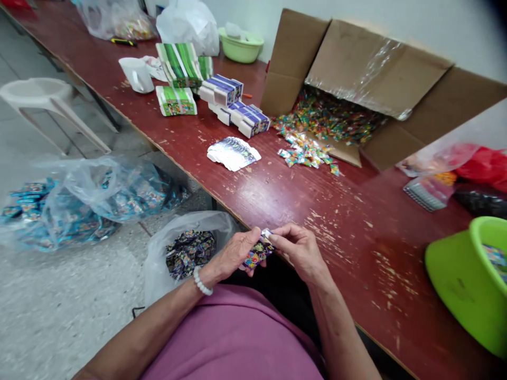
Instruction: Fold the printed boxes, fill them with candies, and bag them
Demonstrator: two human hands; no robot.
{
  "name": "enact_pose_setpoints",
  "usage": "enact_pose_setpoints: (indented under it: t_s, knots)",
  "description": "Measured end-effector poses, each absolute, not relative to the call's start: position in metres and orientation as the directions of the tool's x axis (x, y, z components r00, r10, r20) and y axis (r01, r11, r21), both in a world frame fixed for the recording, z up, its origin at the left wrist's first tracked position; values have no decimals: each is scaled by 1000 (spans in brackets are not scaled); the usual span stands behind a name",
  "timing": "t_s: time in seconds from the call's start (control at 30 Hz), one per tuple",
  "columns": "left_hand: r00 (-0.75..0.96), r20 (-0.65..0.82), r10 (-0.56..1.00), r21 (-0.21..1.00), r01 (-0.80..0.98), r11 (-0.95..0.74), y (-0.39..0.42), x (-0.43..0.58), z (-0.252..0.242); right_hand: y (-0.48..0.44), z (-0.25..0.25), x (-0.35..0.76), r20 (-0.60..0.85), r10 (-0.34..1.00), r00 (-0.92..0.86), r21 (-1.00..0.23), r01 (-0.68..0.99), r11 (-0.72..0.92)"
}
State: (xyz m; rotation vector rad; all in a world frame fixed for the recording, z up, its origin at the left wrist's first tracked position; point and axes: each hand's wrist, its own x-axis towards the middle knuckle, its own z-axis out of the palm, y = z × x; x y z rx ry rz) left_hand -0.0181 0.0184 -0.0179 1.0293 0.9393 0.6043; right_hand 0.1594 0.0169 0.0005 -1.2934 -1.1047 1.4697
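Between my hands, just off the table's front edge, is a small purple printed packet (256,254) with colourful pictures. My left hand (233,254) grips it from the left, thumb on top and fingertips showing underneath. At its upper right end my right hand (298,247) pinches the pale top edge with thumb and forefinger. Whether anything small is inside the packet or between those fingertips is hidden. Nearest on the table lies a fanned pile of flat silvery-white packets (233,153). Small wrapped sweets (307,150) spill out of an open cardboard box (376,63) farther back.
Bundled purple cards (237,108) and green cards (178,66) stand near a white mug (137,75). A green tub (463,279) is at right. On the floor are a bag of dark packets (190,253), bags of blue packets (91,206) and a white stool (43,92).
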Motion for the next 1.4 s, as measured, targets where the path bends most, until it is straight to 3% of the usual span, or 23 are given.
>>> enact_pose_setpoints:
  t_s: [0.07,0.17,0.3,0.47,0.6,0.7,0.73,0.8,0.9,0.97,1.03,1.2,1.3,1.37,1.4]
  knots:
    - [459,-385,801,900,-6,436,18,-18,-16,14,3,158,-188,977,-100,-982,-8,-189]
    - [400,-382,833,895,-64,441,19,-16,-15,9,3,154,-2,995,-101,-990,142,13]
    - [396,-378,837,882,-121,455,22,-14,-17,11,-6,149,234,970,-72,-894,376,243]
    - [383,-381,842,884,-116,453,30,-13,-21,28,-10,150,76,994,-83,-971,222,93]
    - [363,-429,827,839,-178,514,34,-18,-24,37,0,147,56,977,-205,-987,135,85]
    - [381,-441,813,790,-265,553,34,-24,-23,72,1,156,28,934,-355,-971,212,110]
    - [391,-438,810,780,-283,558,34,-26,-23,93,-2,162,41,931,-362,-939,304,160]
    - [405,-446,798,754,-310,578,32,-29,-23,145,-10,179,181,972,-150,-807,543,234]
    - [440,-482,758,699,-328,635,28,-35,-27,223,-26,201,279,959,-36,-552,811,191]
    - [482,-491,725,677,-313,666,25,-39,-32,254,-37,208,294,956,-17,-439,886,151]
    - [501,-491,713,682,-289,672,22,-45,-40,263,-48,210,303,953,-4,-415,900,135]
    - [590,-460,664,718,-193,669,17,-67,-60,224,-64,214,327,945,7,-461,874,153]
    - [602,-500,623,774,-12,633,20,-85,-64,194,-65,222,342,939,35,-516,842,157]
    - [588,-546,597,816,214,536,26,-99,-62,178,-63,227,291,940,177,-718,690,93]
    - [585,-565,581,822,338,458,30,-106,-61,171,-62,229,206,940,274,-855,517,36]
